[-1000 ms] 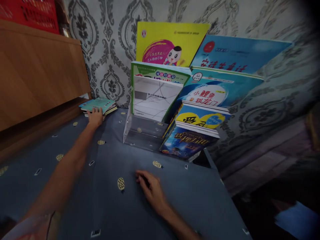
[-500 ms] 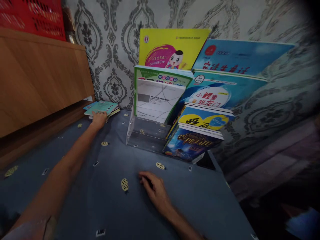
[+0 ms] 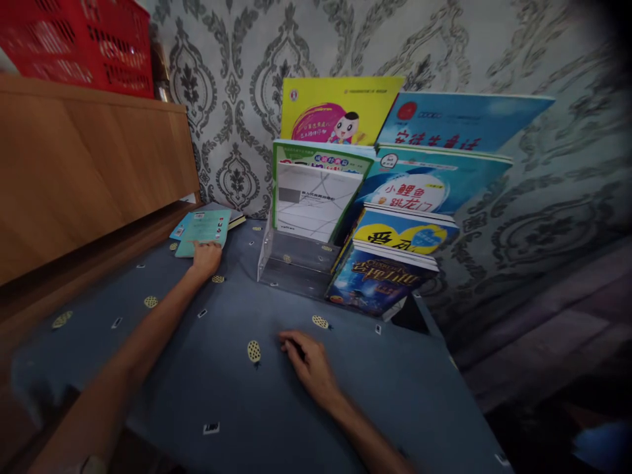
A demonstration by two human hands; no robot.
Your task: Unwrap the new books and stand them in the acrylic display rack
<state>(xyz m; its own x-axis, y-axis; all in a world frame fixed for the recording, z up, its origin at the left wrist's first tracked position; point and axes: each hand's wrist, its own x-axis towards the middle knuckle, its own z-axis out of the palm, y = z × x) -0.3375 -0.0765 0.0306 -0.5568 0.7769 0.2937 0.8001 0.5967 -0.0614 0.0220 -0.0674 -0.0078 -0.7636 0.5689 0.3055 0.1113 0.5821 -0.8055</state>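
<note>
The teal book [image 3: 203,227] lies partly over a pile [image 3: 237,222] at the back left of the counter [image 3: 237,388], apart from the rack [image 3: 296,284] where several books [image 3: 340,105] already stand, our left hand [image 3: 207,259] touching its near edge, whether gripping we cannot tell, our right hand [image 3: 312,367] half-open and holding nothing, the pile's lower covers hidden.

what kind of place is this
Probably a room in a home: patterned wallpaper, a pineapple-print tablecloth, and illustrated books standing in a clear rack.
</note>
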